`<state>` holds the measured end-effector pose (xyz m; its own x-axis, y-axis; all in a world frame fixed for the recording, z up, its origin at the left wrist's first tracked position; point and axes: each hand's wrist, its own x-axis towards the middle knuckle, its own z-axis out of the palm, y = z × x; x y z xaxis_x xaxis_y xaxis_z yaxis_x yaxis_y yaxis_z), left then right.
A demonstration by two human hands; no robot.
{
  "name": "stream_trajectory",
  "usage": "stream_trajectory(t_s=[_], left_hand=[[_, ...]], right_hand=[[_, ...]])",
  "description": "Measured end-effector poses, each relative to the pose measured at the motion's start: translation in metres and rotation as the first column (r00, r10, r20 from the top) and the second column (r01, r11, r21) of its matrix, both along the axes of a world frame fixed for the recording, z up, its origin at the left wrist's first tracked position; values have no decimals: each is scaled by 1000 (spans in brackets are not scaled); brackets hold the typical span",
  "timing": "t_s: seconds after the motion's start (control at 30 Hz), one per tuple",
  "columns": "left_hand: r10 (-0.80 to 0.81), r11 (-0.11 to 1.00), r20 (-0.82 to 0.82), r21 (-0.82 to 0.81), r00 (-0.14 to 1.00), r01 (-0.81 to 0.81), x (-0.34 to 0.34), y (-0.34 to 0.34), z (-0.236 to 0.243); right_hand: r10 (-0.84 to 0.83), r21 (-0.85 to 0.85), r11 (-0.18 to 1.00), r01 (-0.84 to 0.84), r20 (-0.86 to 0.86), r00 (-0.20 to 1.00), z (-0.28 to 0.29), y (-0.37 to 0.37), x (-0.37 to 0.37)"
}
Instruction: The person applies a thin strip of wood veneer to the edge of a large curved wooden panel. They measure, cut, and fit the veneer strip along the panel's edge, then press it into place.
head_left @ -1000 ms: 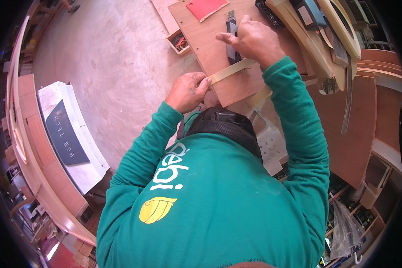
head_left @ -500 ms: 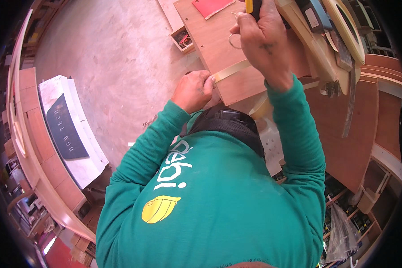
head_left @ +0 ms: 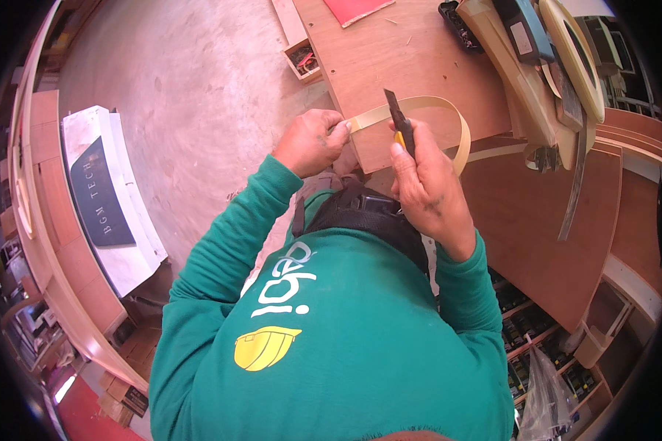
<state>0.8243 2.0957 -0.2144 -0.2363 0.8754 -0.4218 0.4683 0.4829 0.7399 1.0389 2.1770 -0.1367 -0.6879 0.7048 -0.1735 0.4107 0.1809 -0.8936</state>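
Observation:
Pinched between the thumb and fingers of my left hand [head_left: 312, 143] is one end of a thin, pale wood-coloured edging strip [head_left: 421, 101]. The strip runs right over the corner of a wooden workbench [head_left: 379, 55], then curls down in a loop behind my right hand [head_left: 432, 192]. That hand is closed around a utility knife [head_left: 400, 123] with a dark blade and a black and yellow handle. Its blade points up and away from me, overlapping the strip in the view; whether it touches the strip I cannot tell.
A red sheet [head_left: 354, 9] lies on the bench's far part. A small open drawer [head_left: 301, 60] with odds and ends juts from its left side. At right, curved pale pieces and a blue-grey box [head_left: 524, 33] stand together. A white panel with a dark sign [head_left: 107, 195] is at left.
My right hand has come down toward me with the knife, from over the bench to beside the strip. The strip's loop now shows fully. My left hand stays nearly in place.

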Motion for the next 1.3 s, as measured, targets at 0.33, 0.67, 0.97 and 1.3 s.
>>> stream_trajectory(t_s=[0.33, 0.67, 0.97, 1.3], left_hand=[[54, 998, 88, 19, 995, -55, 1, -4, -12], [52, 992, 23, 116, 998, -54, 5, -7, -16], [54, 991, 14, 122, 998, -55, 6, -6, -15], [43, 995, -5, 93, 999, -42, 5, -5, -11]], right_hand=[[76, 257, 964, -74, 3, 997, -44, -15, 13], [37, 262, 964, -55, 74, 997, -53, -22, 0], [3, 277, 961, -17, 49, 999, -54, -20, 0], [0, 252, 968, -5, 23, 1000, -49, -13, 8]])
